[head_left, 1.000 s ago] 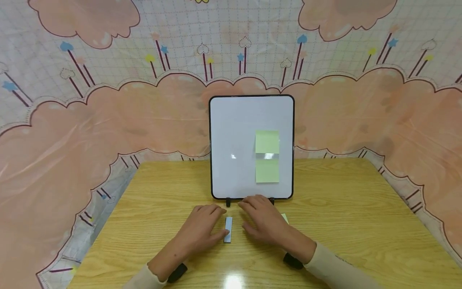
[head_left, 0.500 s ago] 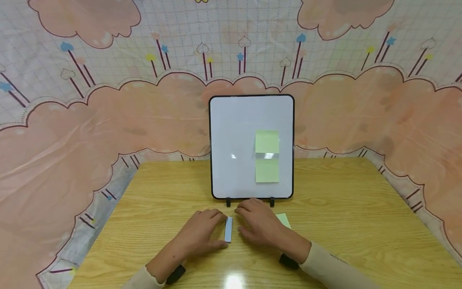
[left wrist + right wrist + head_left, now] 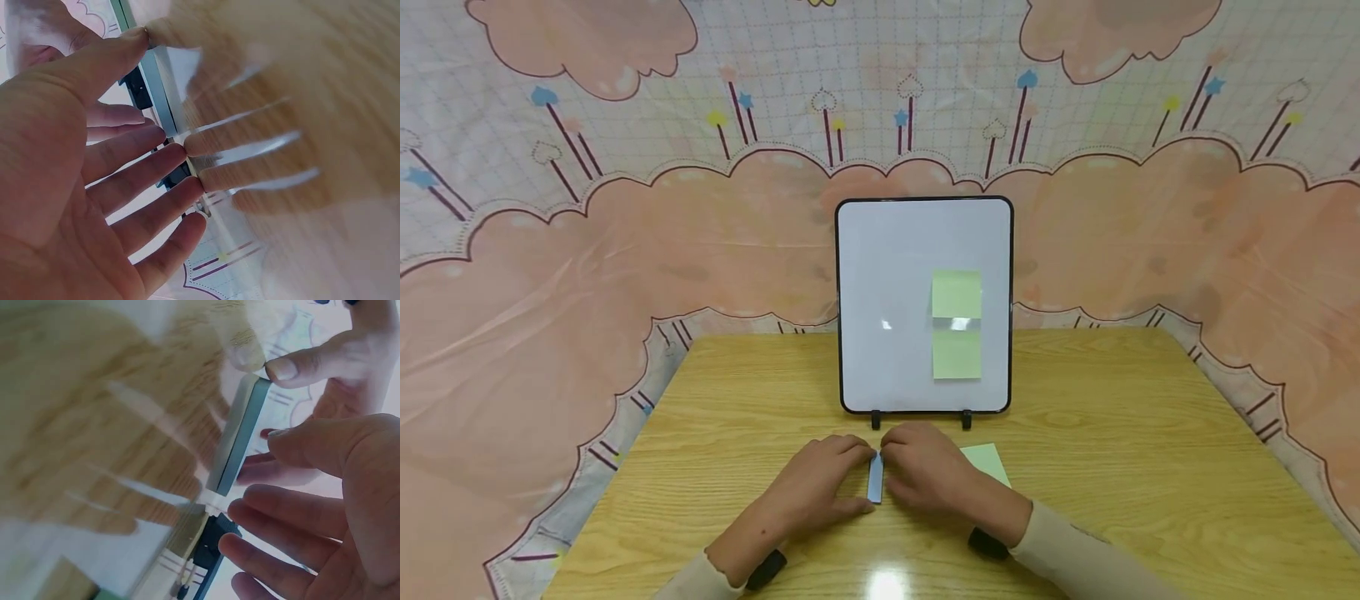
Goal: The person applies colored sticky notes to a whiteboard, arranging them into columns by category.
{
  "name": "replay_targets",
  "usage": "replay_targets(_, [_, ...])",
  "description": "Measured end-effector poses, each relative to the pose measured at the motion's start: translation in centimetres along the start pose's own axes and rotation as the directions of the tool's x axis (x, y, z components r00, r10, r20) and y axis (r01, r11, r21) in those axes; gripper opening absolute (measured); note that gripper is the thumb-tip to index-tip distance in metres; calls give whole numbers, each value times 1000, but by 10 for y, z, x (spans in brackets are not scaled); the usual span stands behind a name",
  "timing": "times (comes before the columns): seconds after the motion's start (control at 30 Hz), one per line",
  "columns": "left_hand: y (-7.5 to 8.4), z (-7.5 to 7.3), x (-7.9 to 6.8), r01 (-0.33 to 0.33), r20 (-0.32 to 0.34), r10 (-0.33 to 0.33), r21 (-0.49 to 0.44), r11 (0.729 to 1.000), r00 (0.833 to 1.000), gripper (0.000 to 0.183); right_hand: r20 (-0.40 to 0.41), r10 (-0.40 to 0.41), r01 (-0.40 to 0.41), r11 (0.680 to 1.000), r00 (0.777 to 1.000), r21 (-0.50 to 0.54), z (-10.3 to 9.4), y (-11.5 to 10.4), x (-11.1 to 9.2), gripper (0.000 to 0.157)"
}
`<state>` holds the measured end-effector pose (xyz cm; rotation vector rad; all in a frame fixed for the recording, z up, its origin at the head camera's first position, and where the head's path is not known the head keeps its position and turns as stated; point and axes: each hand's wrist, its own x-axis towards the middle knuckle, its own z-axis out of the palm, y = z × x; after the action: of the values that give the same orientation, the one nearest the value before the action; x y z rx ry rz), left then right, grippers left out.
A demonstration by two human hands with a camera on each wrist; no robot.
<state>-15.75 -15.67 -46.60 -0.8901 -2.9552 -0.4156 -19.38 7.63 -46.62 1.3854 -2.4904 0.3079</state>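
Observation:
A narrow, light-blue flat bar lies on the wooden table between the two hands, its long side pointing away from me. My left hand rests at its left side, thumb tip by the near end and index fingertip by the far end, the fingers fairly straight. My right hand is close on the right, fingertips right at the bar's far end and thumb beside it. In the right wrist view the bar shows a pale layer and a blue-green layer, and the right fingers are relaxed and spread.
Behind the hands a white board with a black frame stands on small black feet. Two green sticky notes are on its right half, one above the other. Another green sticky note lies on the table, partly behind the right hand.
My right hand has moved left and slightly nearer to me, up to the bar, uncovering more of the loose sticky note. The left thumb has shifted to the bar's near end.

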Motion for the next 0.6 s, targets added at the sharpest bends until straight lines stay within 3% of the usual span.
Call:
replay_targets(0.33, [0, -2, 0, -13, 10, 13, 19, 1000, 1000, 63, 28, -20, 20, 1000, 999, -14, 0, -3, 5, 12])
replay_targets(0.6, [0, -4, 1, -17, 21, 16, 18, 1000, 1000, 61, 96, 13, -15, 1000, 995, 23, 0, -6, 4, 16])
